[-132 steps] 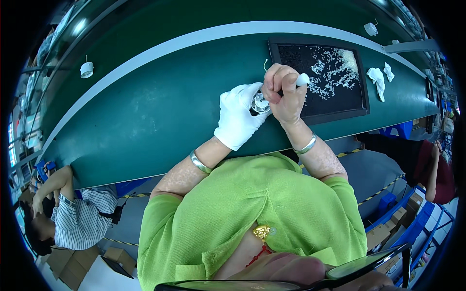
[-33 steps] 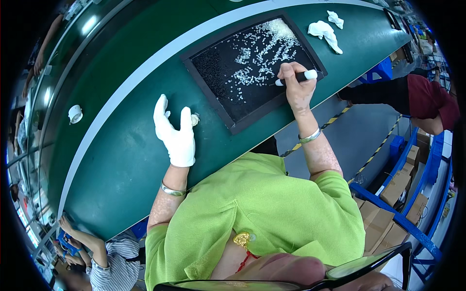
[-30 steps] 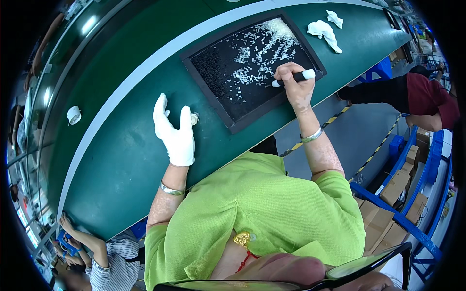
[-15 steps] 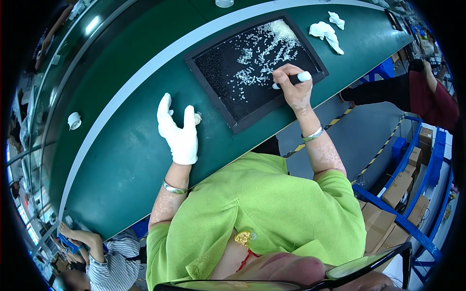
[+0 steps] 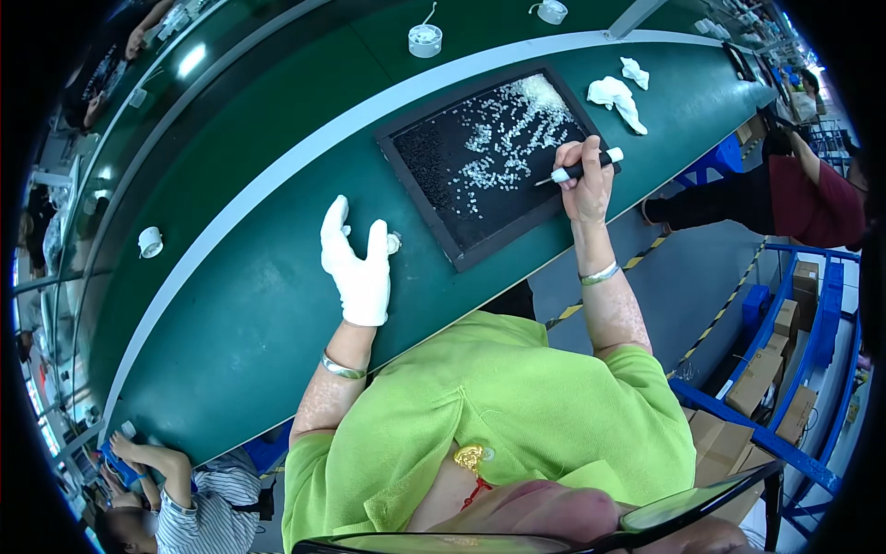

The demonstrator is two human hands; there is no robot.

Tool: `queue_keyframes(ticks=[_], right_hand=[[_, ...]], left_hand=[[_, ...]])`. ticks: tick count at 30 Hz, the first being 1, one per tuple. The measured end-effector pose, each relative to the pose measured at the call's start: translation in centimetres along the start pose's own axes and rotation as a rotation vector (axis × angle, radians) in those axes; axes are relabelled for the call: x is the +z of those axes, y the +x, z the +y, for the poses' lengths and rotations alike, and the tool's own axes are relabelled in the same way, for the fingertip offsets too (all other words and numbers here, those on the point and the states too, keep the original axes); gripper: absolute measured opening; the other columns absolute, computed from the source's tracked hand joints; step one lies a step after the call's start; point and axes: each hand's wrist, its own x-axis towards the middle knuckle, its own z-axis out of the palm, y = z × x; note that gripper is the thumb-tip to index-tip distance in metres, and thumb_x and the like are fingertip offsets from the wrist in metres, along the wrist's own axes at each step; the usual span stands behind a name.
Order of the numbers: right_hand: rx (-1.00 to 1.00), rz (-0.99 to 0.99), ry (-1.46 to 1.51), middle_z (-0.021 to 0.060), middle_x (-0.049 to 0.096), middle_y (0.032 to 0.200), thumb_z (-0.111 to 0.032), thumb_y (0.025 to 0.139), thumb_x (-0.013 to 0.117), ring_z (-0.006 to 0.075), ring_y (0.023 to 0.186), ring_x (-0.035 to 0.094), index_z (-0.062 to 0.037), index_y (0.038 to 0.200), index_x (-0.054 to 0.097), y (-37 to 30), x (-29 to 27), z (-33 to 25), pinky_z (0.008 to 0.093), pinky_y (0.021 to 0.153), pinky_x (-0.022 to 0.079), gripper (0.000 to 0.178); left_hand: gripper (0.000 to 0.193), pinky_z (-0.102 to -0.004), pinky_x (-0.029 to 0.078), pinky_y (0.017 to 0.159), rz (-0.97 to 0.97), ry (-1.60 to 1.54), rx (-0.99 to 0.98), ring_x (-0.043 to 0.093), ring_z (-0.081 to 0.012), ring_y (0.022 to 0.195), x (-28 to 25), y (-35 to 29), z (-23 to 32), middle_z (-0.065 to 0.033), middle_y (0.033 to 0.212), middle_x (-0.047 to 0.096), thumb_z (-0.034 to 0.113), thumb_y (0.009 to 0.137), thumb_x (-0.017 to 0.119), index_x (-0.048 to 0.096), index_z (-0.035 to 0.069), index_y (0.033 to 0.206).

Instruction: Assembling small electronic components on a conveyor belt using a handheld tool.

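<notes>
The right hand (image 5: 585,181) grips a pen-like tool (image 5: 580,170) tip-down over the black tray (image 5: 417,185) to reach its small white parts (image 5: 503,138), while the gloved left hand (image 5: 358,263) rests flat and released on the worktop (image 5: 231,305) left of the tray, beside a small white piece (image 5: 393,244).

The gloved left hand (image 5: 355,263) lies flat on the green bench (image 5: 231,305), fingers spread, touching a small white part (image 5: 393,244). The bare right hand (image 5: 583,180) grips a pen tool (image 5: 580,169) with its tip over the black tray (image 5: 489,157) of small white pieces. White cloths (image 5: 616,94) lie beyond the tray, and a white cup (image 5: 425,40) farther back.
</notes>
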Motion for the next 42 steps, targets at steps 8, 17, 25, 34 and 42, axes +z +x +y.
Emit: queue_keyframes(ticks=[8,17,25,34,42], right_hand=[[-0.040,0.043,-0.003,0.0137,0.058,0.070,-0.034,0.097,0.053,0.0072,0.043,0.037,-0.0006,0.068,0.054,0.2,-0.1,0.2,0.0187,0.040,0.030,0.044],[-0.066,0.028,-0.013,0.0123,0.056,0.068,-0.036,0.099,0.049,0.0077,0.043,0.037,-0.0019,0.068,0.051,0.0,0.3,0.2,0.0191,0.039,0.030,0.046],[-0.071,0.040,0.002,0.0122,0.056,0.068,-0.037,0.099,0.047,0.0077,0.043,0.037,-0.0023,0.067,0.050,-0.3,0.5,0.1,0.0189,0.039,0.029,0.047],[-0.174,0.005,0.006,0.0137,0.056,0.069,-0.035,0.100,0.047,0.0083,0.046,0.038,-0.0001,0.068,0.050,-0.7,0.1,0.2,0.0194,0.042,0.029,0.047],[-0.174,-0.050,-0.011,0.0154,0.056,0.073,-0.033,0.099,0.048,0.0077,0.047,0.038,0.0009,0.067,0.052,-0.4,-0.4,0.7,0.0187,0.043,0.029,0.046]], left_hand=[[0.056,-0.0379,0.043,0.092,-0.016,-0.053,0.000,0.053,-0.0294,0.112,-0.6,0.1,-0.8,-0.0177,0.126,0.053,0.013,0.080,0.070,0.047,0.002,0.130],[0.055,-0.0384,0.042,0.093,-0.050,-0.058,-0.045,0.053,-0.0296,0.110,-1.1,0.1,-0.5,-0.0170,0.125,0.054,0.016,0.081,0.069,0.047,0.003,0.130],[0.054,-0.0392,0.042,0.094,-0.038,-0.019,-0.009,0.053,-0.0293,0.109,-1.1,-0.2,-0.5,-0.0157,0.124,0.054,0.016,0.081,0.070,0.048,0.005,0.129],[0.045,-0.0399,0.047,0.090,-0.242,0.212,0.201,0.060,-0.0316,0.105,-0.9,10.9,2.1,-0.0181,0.111,0.063,0.028,0.080,0.070,0.060,0.002,0.116],[0.092,-0.0459,0.032,0.104,-0.277,0.623,0.120,0.039,-0.0344,0.132,6.0,23.1,-0.8,-0.0231,0.134,0.048,0.048,0.067,0.075,0.038,0.005,0.140]])
